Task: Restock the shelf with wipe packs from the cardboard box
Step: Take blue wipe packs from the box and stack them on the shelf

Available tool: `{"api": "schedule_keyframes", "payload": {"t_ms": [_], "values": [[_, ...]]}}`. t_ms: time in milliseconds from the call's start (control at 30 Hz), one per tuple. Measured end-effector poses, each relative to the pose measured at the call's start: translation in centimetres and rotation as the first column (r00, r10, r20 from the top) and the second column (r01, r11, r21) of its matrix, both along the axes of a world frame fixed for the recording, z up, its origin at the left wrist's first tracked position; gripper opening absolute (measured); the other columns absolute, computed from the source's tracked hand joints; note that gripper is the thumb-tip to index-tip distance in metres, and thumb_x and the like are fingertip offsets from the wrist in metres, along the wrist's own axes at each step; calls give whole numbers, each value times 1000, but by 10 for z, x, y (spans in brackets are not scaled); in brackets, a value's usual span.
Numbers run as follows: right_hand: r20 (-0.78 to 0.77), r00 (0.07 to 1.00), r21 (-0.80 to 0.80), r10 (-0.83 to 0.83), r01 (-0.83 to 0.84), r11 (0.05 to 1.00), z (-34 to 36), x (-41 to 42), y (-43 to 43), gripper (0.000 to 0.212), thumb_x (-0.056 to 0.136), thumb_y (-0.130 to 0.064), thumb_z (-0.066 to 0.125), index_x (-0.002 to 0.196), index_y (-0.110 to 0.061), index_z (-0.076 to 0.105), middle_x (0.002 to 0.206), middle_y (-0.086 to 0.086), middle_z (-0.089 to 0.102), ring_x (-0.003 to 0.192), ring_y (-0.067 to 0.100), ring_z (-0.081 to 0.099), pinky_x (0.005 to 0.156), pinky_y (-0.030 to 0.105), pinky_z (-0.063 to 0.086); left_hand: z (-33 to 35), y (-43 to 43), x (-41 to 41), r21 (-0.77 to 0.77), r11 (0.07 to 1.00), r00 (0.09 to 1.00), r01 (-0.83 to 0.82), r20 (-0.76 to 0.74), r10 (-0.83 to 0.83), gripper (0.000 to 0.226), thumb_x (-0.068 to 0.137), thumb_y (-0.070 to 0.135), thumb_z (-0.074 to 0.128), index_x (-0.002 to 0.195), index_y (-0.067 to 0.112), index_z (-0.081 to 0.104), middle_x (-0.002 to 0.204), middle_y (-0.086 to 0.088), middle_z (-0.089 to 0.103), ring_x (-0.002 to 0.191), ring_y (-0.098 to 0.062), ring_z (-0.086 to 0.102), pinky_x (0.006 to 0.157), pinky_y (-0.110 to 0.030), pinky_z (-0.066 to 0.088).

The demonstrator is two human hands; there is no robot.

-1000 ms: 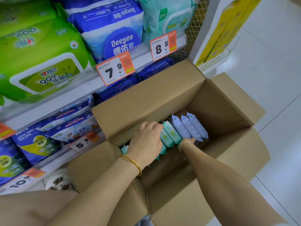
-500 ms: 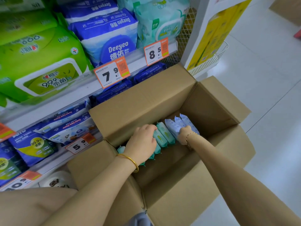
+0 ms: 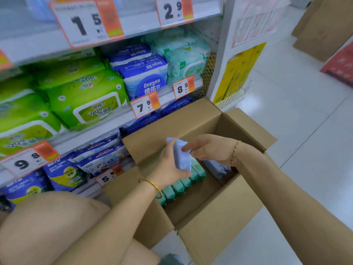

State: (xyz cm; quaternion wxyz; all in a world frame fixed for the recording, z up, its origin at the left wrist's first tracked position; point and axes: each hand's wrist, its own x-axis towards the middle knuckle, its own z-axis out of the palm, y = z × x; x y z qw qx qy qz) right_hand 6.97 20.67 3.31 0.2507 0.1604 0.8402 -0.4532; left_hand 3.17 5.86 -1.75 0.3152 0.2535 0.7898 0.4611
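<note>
Box (image 3: 200, 232) sits open on the floor beside the shelf (image 3: 107, 121). One blue pack (image 3: 181, 155) is up above the box. The left hand (image 3: 170, 167) wraps round it. The right hand (image 3: 208, 150) has loose fingers touching its top. About six green packs (image 3: 181, 185) stand in a row inside the box. Some blue packs (image 3: 215, 167) lie inside under the right hand; their count is hidden.

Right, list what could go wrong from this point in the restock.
1. The left hand grips the light blue pack alone, while the right hand only touches its top with straight fingers; it could slip back into the cardboard box.
2. The teal packs stand on edge in a row; the gap left beside them may let them topple.
3. The box's raised rear flap stands between hands and lower shelf, and could snag the pack.
</note>
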Motion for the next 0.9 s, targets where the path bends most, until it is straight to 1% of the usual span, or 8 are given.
{"api": "schedule_keyframes", "payload": {"t_ms": [167,267,400,500,667,733,800,900], "values": [[-128,990,-34,66,-70,997,40,-11,-51,31,87,-4,54,116,-5,64,116,16,60,100,21,55,95,37,45,18,-21,1,279,923,964,-266,99,248,79,72,-3,75,136,6,29,118,17,41,117,-9,42,99,-23,39],[-264,962,2,67,-69,998,68,-19,-63,29,91,4,48,115,-2,64,108,10,61,96,13,53,90,29,46,39,-41,-15,311,867,921,-389,162,355,56,74,-3,70,123,5,43,118,-5,52,100,-14,56,85,-24,52],[-472,881,133,-31,105,986,97,-35,-55,34,90,9,46,118,-2,62,97,4,62,79,-7,58,67,6,44,81,-74,-36,344,830,882,-438,344,323,48,80,-9,60,120,14,48,113,-11,61,99,-30,61,70,-44,56],[-499,866,234,10,124,964,105,-50,-53,41,91,3,49,130,-5,51,129,13,55,116,22,54,95,27,45,119,-96,-47,375,821,872,-430,409,270,40,84,-9,54,113,19,57,99,-8,67,82,-25,67,64,-46,58],[-355,928,-177,-113,52,983,125,-70,-61,58,85,-27,67,136,-23,39,138,7,51,122,26,54,101,49,46,175,-121,-64,418,797,867,-436,433,247,34,84,-6,49,107,16,61,91,-8,70,71,-26,68,62,-49,57],[-314,924,-374,-217,89,923,135,-78,-65,68,82,-21,71,140,-21,35,135,7,54,118,29,58,96,54,48,192,-127,-70,422,796,872,-433,418,254,37,76,-1,56,111,12,60,93,-10,71,71,-26,69,62,-47,58],[-358,906,-458,-224,39,888,146,-84,-69,52,83,-10,69,130,-15,48,123,9,64,106,26,66,87,53,54,208,-131,-76,421,802,889,-424,362,280,46,68,4,58,113,14,59,106,-13,68,84,-29,68,66,-47,58],[-482,836,-455,-262,17,891,169,-92,-74,40,81,-6,69,119,-8,55,114,11,68,96,24,69,77,41,60,231,-135,-86,454,797,916,-398,250,315,47,81,-2,59,124,16,50,118,-11,64,95,-31,64,69,-46,58]]}}
